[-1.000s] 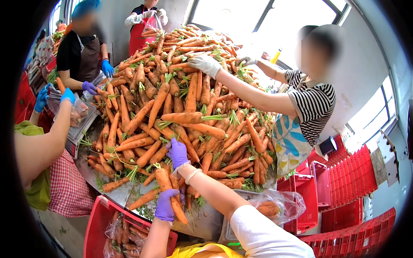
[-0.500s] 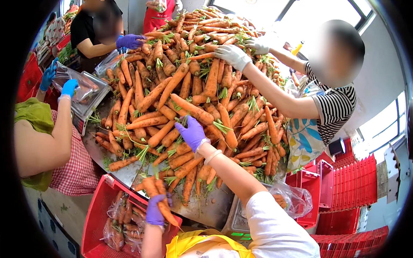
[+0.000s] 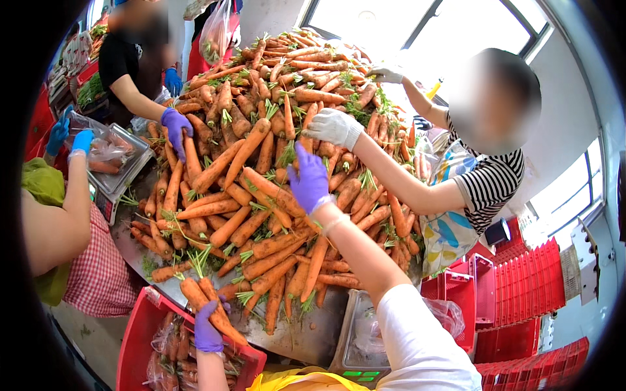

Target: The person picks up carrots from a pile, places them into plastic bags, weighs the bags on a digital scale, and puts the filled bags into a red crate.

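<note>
My left hand (image 3: 207, 333), in a purple glove, is closed around a small bunch of carrots (image 3: 212, 306) with green stubs, above the near edge of the metal table. My right hand (image 3: 310, 179), gloved in purple too, reaches over the big carrot pile (image 3: 218, 207). Its fingers are spread and no carrot shows in it; the palm side is hidden. Just beyond it hangs a co-worker's white-gloved hand (image 3: 334, 127). Farther left, another co-worker's purple-gloved hand (image 3: 177, 130) touches carrots in the pile.
Below my left hand stands a red crate (image 3: 138, 329) with bagged carrots (image 3: 171, 365). A scale (image 3: 355, 335) with a clear plastic bag is near my right arm. At left, a person holds a bag (image 3: 107, 146) over another scale (image 3: 138, 171). Red crates (image 3: 528, 280) stack at right.
My right hand has lifted and moved farther over the pile. My left hand has shifted left with its carrots. The co-worker's purple-gloved hand has come down onto the pile; the whole view has shifted slightly.
</note>
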